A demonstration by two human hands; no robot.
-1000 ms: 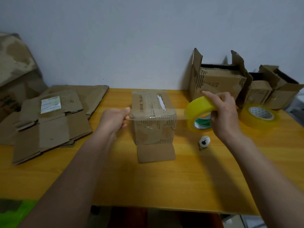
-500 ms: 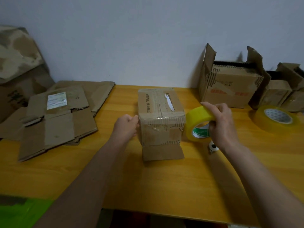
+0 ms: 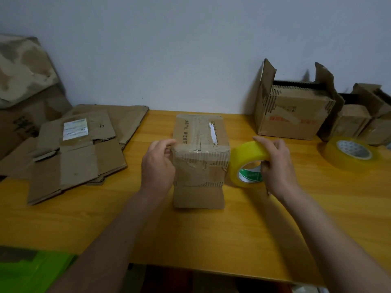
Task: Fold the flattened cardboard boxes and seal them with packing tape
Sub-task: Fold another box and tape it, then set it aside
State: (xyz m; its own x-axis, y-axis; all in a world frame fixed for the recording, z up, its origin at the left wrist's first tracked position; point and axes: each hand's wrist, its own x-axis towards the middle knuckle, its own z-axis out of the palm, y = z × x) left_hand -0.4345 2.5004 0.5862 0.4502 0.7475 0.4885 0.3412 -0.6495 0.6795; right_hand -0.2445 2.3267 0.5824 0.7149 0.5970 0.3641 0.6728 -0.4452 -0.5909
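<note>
A small folded cardboard box [image 3: 201,159] stands in the middle of the yellow wooden table [image 3: 211,240], its top flaps closed and a loose flap lying on the table at its front. My left hand [image 3: 157,163] lies against the box's left side, fingers curled at the top left edge where the tape end sits. My right hand [image 3: 275,163] grips a yellow roll of clear packing tape [image 3: 246,163] held on edge just right of the box. A strip of tape runs across the box's front top edge.
Flattened cardboard boxes [image 3: 78,149] are stacked at the left of the table. Three open folded boxes [image 3: 294,117] stand along the wall at the back right. A second tape roll [image 3: 351,153] lies flat at the far right. Something green [image 3: 31,271] sits below the table's near left edge.
The stretched tape has been brought down onto the box. My left hand moved right to the box's left side, and my right hand lowered the roll close to the box's right side.
</note>
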